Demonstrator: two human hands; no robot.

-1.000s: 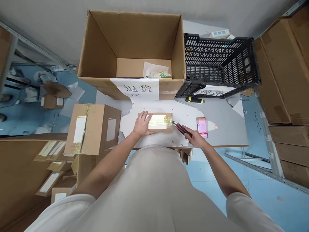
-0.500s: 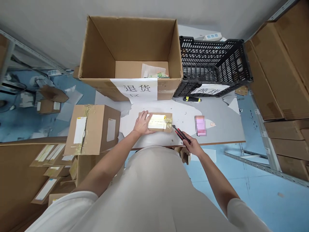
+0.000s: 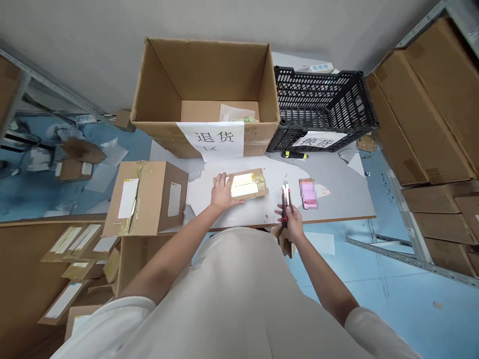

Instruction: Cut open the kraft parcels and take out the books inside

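Note:
My left hand grips the left end of a small cardboard box, its thumb along the near edge and its fingers over the top. The box lies slightly tilted on the white worktop, with a white label and yellowish tape on it. To its right, my right hand loosely holds a red and black utility knife near the table's front edge. The knife's tip points away from me and is apart from the box. Beside the knife lies a pink, blurred-out flat object.
A large open carton with a paper sign stands behind, next to a black plastic crate. A yellow and black cutter lies before the crate. A taped carton is at the left; stacked boxes rise at the right.
My right hand has drawn the utility knife away from the box's right end and turned it upright in view. The small box has swung slightly, its right end away from me.

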